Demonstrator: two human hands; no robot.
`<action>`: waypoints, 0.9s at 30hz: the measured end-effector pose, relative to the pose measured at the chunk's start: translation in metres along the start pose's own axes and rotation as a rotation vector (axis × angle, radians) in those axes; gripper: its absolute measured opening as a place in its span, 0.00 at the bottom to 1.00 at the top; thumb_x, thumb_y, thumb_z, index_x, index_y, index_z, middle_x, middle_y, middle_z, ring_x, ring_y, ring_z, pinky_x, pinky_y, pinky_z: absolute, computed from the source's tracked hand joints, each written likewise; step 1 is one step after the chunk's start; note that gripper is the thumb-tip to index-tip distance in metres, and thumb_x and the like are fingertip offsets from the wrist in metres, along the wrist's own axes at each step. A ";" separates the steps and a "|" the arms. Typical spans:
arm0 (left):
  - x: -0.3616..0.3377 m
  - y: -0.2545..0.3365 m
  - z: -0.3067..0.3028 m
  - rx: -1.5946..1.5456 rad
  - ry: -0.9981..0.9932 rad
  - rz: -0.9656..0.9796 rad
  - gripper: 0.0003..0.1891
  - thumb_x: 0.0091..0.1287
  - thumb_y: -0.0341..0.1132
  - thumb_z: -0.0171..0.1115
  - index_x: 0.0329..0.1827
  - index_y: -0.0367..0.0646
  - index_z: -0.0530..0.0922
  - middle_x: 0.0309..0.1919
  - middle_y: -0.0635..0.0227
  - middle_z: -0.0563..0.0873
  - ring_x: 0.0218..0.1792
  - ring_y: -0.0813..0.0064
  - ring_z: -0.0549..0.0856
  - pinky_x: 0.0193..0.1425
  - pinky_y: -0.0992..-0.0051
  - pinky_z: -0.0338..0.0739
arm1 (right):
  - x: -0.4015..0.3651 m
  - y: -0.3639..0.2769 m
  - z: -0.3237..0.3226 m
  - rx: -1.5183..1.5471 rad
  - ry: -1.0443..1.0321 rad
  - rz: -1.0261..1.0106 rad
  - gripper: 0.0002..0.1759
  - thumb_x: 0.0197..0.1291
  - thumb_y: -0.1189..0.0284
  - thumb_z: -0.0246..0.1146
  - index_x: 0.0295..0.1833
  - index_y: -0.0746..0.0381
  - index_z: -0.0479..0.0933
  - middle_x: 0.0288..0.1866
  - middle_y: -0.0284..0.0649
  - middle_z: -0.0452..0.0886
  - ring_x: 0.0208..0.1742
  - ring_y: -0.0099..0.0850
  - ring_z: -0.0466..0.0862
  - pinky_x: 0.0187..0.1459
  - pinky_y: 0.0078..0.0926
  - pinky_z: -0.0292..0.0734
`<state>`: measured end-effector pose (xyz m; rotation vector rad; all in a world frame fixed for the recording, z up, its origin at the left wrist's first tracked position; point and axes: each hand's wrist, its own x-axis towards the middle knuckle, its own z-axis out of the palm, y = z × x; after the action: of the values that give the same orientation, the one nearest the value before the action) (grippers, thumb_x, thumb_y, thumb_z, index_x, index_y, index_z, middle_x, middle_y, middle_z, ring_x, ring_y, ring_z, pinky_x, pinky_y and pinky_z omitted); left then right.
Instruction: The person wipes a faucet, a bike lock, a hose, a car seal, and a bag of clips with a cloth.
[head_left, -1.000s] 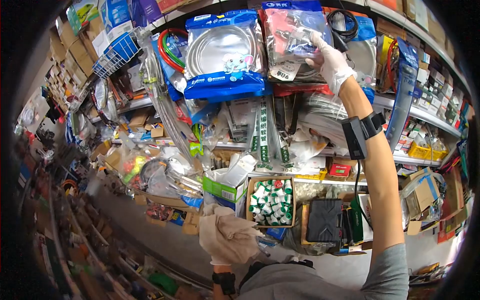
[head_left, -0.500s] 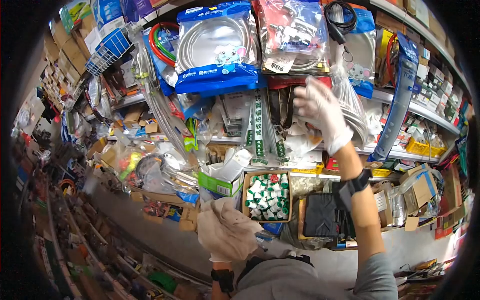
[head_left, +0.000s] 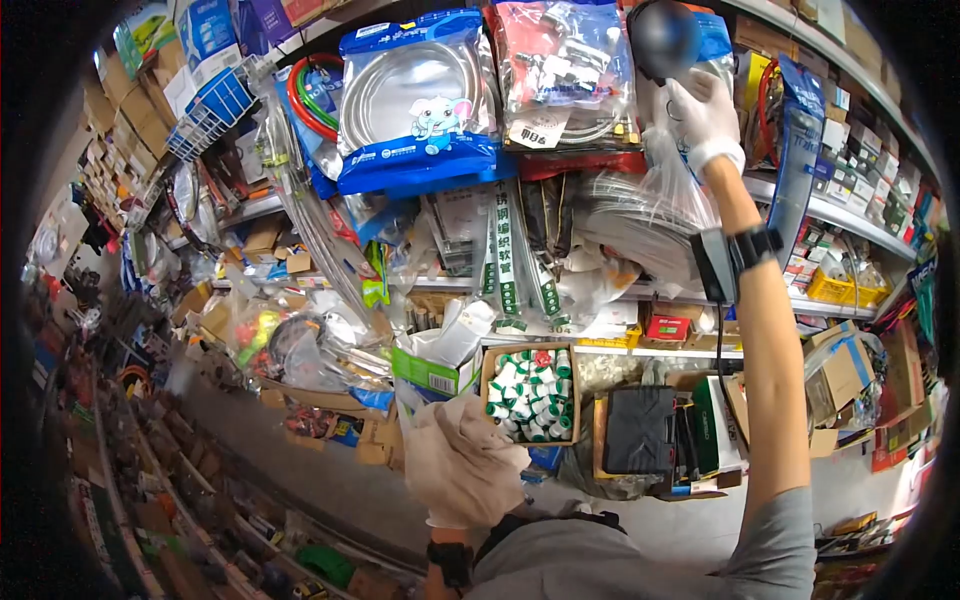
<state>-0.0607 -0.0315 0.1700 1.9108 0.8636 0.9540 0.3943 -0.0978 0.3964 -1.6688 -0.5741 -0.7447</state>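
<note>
My left hand, in a white glove, is closed on a crumpled beige-grey cloth that covers most of its fingers. It is low in front of my body, just below a cardboard box of white and green pipe fittings. My right hand, also gloved in white, is raised at the upper right with its fingers apart. Its fingertips overlap the lower part of a hanging black coiled cable, which is blurred. Below the hand hangs a clear plastic bag with pale tubing.
Blue packs of metal hose and a red pack of metal fittings hang left of my right hand. Below are a green and white carton and a black case. A blue-wrapped hose hangs at the right.
My right hand has moved up and right from the hanging tubing to the black cable. My left hand stays low with the cloth. The view has shifted slightly.
</note>
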 end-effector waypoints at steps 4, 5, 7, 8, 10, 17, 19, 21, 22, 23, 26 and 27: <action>-0.011 0.028 -0.001 0.420 0.286 0.320 0.17 0.63 0.42 0.66 0.49 0.42 0.77 0.38 0.63 0.83 0.40 0.60 0.83 0.43 0.69 0.78 | 0.024 -0.023 0.007 -0.169 -0.112 0.079 0.36 0.55 0.49 0.71 0.60 0.66 0.77 0.55 0.51 0.85 0.56 0.46 0.84 0.59 0.37 0.75; -0.013 0.025 -0.003 0.422 0.291 0.318 0.17 0.63 0.42 0.66 0.49 0.42 0.77 0.38 0.63 0.83 0.40 0.60 0.83 0.43 0.69 0.78 | 0.028 -0.022 0.010 -0.186 -0.124 0.096 0.37 0.54 0.48 0.71 0.59 0.66 0.77 0.55 0.52 0.84 0.56 0.46 0.84 0.59 0.38 0.76; -0.017 0.008 -0.009 -0.051 0.109 0.166 0.17 0.66 0.39 0.64 0.53 0.42 0.74 0.43 0.64 0.81 0.46 0.64 0.82 0.49 0.71 0.77 | 0.032 -0.025 0.016 -0.197 -0.138 0.110 0.38 0.53 0.47 0.72 0.57 0.67 0.78 0.55 0.53 0.84 0.55 0.47 0.85 0.58 0.39 0.77; -0.017 -0.001 -0.012 -0.288 0.015 0.090 0.17 0.67 0.38 0.64 0.56 0.42 0.73 0.46 0.65 0.81 0.49 0.67 0.81 0.52 0.72 0.77 | 0.034 -0.027 0.018 -0.264 -0.165 0.108 0.36 0.53 0.48 0.71 0.57 0.66 0.78 0.55 0.53 0.84 0.56 0.48 0.84 0.58 0.40 0.77; -0.017 -0.007 -0.015 -0.759 -0.182 -0.067 0.19 0.70 0.35 0.62 0.60 0.42 0.69 0.51 0.66 0.79 0.55 0.71 0.80 0.58 0.74 0.75 | 0.036 -0.028 0.020 -0.402 -0.216 0.108 0.32 0.55 0.50 0.70 0.55 0.63 0.79 0.55 0.53 0.84 0.57 0.49 0.83 0.59 0.42 0.77; -0.020 -0.013 -0.006 -0.321 -0.029 0.074 0.21 0.68 0.34 0.63 0.62 0.41 0.69 0.52 0.63 0.79 0.55 0.71 0.79 0.60 0.71 0.76 | 0.028 -0.024 0.013 -0.214 -0.018 -0.066 0.27 0.60 0.55 0.67 0.57 0.63 0.77 0.52 0.54 0.84 0.54 0.52 0.84 0.54 0.43 0.78; -0.019 -0.008 -0.004 -0.289 -0.018 0.068 0.21 0.68 0.35 0.64 0.60 0.41 0.70 0.51 0.64 0.79 0.54 0.69 0.79 0.58 0.70 0.76 | 0.030 -0.029 0.006 -0.204 -0.020 -0.104 0.28 0.61 0.55 0.67 0.59 0.62 0.77 0.50 0.54 0.85 0.53 0.52 0.84 0.54 0.42 0.78; -0.018 -0.005 -0.003 -0.250 -0.018 0.069 0.20 0.67 0.36 0.64 0.59 0.41 0.71 0.49 0.64 0.80 0.52 0.68 0.80 0.56 0.70 0.76 | 0.030 -0.033 0.004 -0.131 0.025 -0.170 0.30 0.60 0.53 0.68 0.60 0.63 0.76 0.50 0.54 0.85 0.52 0.53 0.84 0.53 0.43 0.78; -0.016 -0.003 -0.003 -0.235 -0.018 0.070 0.20 0.67 0.37 0.64 0.59 0.41 0.72 0.48 0.64 0.80 0.51 0.67 0.80 0.55 0.70 0.77 | 0.029 -0.035 0.004 -0.130 0.065 -0.179 0.32 0.59 0.52 0.69 0.60 0.63 0.76 0.48 0.54 0.86 0.49 0.49 0.86 0.51 0.39 0.79; -0.014 -0.004 -0.001 -0.220 -0.018 0.074 0.20 0.66 0.37 0.64 0.58 0.42 0.72 0.47 0.64 0.80 0.50 0.67 0.80 0.54 0.70 0.77 | 0.030 -0.037 0.003 -0.131 0.066 -0.178 0.32 0.59 0.52 0.69 0.60 0.63 0.76 0.48 0.54 0.86 0.49 0.49 0.86 0.51 0.39 0.79; -0.012 -0.007 0.003 -0.176 -0.020 0.082 0.19 0.66 0.39 0.65 0.56 0.42 0.74 0.44 0.64 0.81 0.47 0.65 0.81 0.51 0.70 0.78 | 0.032 -0.039 0.001 0.000 0.025 -0.141 0.33 0.59 0.51 0.70 0.61 0.64 0.75 0.44 0.51 0.87 0.45 0.40 0.87 0.48 0.33 0.79; -0.010 -0.007 0.004 -0.148 -0.022 0.089 0.19 0.65 0.40 0.65 0.56 0.42 0.74 0.43 0.64 0.81 0.46 0.64 0.81 0.50 0.69 0.78 | 0.031 -0.035 0.002 0.247 -0.087 -0.094 0.34 0.59 0.53 0.72 0.61 0.66 0.75 0.44 0.46 0.86 0.43 0.35 0.85 0.46 0.31 0.78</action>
<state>-0.0633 -0.0378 0.1591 1.8414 0.6807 1.0192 0.3907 -0.0892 0.4420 -1.4577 -0.7785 -0.6425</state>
